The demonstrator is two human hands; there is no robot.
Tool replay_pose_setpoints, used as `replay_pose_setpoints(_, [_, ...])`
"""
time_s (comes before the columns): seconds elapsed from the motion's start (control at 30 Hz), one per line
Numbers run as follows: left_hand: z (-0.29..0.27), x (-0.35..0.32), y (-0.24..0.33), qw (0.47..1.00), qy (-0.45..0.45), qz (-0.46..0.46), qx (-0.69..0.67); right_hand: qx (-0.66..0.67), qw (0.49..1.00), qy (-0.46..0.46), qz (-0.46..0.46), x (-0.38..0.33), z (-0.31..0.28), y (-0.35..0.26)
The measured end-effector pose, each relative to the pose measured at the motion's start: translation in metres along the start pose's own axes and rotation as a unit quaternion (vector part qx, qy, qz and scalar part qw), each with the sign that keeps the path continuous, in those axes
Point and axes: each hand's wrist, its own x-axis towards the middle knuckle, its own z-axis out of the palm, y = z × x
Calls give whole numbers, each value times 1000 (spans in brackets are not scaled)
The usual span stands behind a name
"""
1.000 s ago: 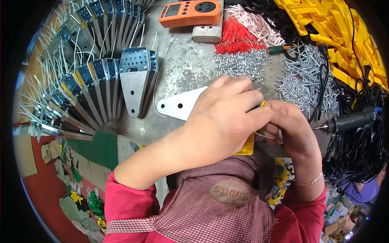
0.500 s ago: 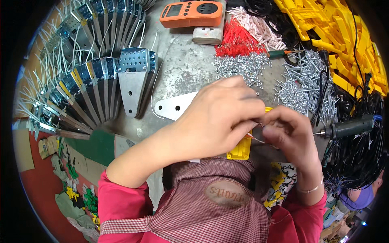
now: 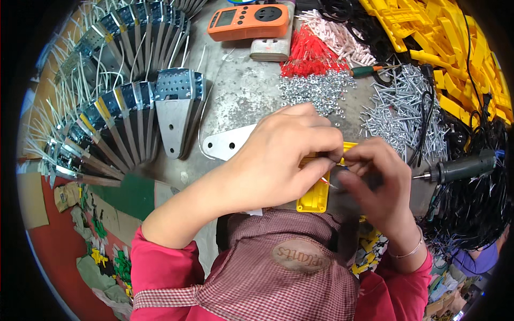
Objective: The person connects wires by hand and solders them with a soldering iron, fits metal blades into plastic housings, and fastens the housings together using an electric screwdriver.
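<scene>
My left hand [image 3: 292,158] reaches across the bench, thumb and forefinger pinched on a thin wire. A short red-and-white end of the wire [image 3: 325,181] shows below those fingertips. My right hand [image 3: 377,179] is close beside it, fingers curled toward the left fingertips. Its thumb is smeared by motion, and whether it grips anything cannot be made out. Under both hands lies a yellow plastic housing [image 3: 312,203], partly covered by the left hand. A flat metal plate with holes [image 3: 220,144] sticks out from behind my left wrist.
Metal brackets with white wires [image 3: 179,107] fan out at left. Behind the hands are an orange meter [image 3: 249,22], red pieces [image 3: 310,53], small nuts [image 3: 313,91] and screws [image 3: 401,107]. Yellow housings [image 3: 455,48] heap at far right; a power screwdriver [image 3: 463,167] lies nearer.
My right thumb has moved away from its forefinger, and less wire shows between the hands. The view has shifted slightly.
</scene>
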Motion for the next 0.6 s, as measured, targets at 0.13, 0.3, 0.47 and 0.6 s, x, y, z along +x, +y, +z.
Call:
replay_pose_setpoints(0.13, [6, -2, 1, 999, 11, 26, 16, -66, 993, 18, -100, -2, 7, 4])
replay_pose_setpoints(0.3, [7, -20, 1, 987, 130, 58, 72, 81, 979, -117, 148, -6, -18, 10])
replay_pose_setpoints(0.47, [-54, -85, 4, 941, 83, -113, 308, 170, 963, -38, 206, -16, -23, 26])
replay_pose_setpoints(0.6, [-47, -121, 7, 919, 45, -188, 345, 147, 972, -46, 180, -14, -14, 25])
